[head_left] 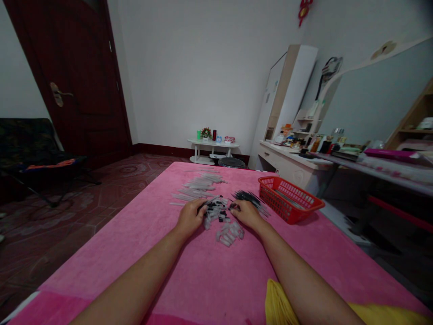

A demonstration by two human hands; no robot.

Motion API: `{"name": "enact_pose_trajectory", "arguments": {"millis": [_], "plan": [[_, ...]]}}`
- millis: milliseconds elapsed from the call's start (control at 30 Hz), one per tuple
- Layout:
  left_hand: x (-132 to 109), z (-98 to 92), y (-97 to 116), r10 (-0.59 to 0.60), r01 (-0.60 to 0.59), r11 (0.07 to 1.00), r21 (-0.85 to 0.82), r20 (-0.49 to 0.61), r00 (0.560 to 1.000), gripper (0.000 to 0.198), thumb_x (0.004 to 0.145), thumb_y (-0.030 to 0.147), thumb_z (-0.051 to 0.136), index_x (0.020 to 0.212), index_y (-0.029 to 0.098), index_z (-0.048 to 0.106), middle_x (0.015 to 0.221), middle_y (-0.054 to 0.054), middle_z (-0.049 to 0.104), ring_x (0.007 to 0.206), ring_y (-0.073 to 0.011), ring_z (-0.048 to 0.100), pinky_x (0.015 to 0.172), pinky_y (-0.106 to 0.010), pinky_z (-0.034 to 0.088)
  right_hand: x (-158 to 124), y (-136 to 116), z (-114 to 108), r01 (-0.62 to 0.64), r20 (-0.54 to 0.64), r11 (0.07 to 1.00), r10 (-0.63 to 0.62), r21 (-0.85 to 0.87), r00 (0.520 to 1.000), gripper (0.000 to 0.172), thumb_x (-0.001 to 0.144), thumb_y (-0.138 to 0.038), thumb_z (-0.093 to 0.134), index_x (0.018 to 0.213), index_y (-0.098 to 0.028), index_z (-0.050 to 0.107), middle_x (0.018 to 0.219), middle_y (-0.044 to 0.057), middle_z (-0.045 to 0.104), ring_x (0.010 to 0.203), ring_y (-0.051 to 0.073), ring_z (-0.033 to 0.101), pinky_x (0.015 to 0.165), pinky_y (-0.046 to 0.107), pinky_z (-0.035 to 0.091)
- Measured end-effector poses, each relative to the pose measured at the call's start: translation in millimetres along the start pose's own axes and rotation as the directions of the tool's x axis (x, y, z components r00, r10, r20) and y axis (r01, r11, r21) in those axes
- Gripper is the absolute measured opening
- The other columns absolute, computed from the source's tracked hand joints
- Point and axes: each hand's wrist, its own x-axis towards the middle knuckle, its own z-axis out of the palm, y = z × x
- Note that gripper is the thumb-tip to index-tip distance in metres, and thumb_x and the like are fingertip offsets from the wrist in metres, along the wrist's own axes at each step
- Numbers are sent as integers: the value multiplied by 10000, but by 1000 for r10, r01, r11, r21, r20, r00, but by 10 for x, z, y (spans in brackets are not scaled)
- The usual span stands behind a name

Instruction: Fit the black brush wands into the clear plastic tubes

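Note:
My left hand (192, 217) is closed around a slim translucent tube that looks like a pen barrel (211, 199). Beside it lies a loose pile of small black pieces (221, 215) mixed with clear ones. My right hand (246, 213) is closed in a pinch at the pile's right side, with a small dark piece (233, 206) at its fingertips; its exact kind is too small to tell. Clear caps (230, 234) lie in a heap nearer me. Many translucent tubes (198, 186) are spread beyond my left hand. Thin dark sticks like pen refills (252, 197) lie behind my right hand.
A red plastic basket (289, 198) with thin sticks inside stands on the pink cloth (216, 280) to the right. Yellow fabric (279, 304) lies under my right forearm. Beyond are a low white table (214, 143), a dresser (291, 160) and a folding chair (37, 149).

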Motion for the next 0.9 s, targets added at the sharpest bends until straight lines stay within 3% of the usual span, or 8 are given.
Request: {"name": "enact_pose_trajectory", "arguments": {"millis": [900], "plan": [[-11,-3,12,19,-20,999,31,16,1000,289,866,235,470,1082,184,655,1072,-69,686,1015,-210,610,886,-328,463,-14,-35,-30,-3,13,1000,3,5,1000,202,787,-266,564,935,-195,683,892,49,709,797,163,630,620,218,342]]}}
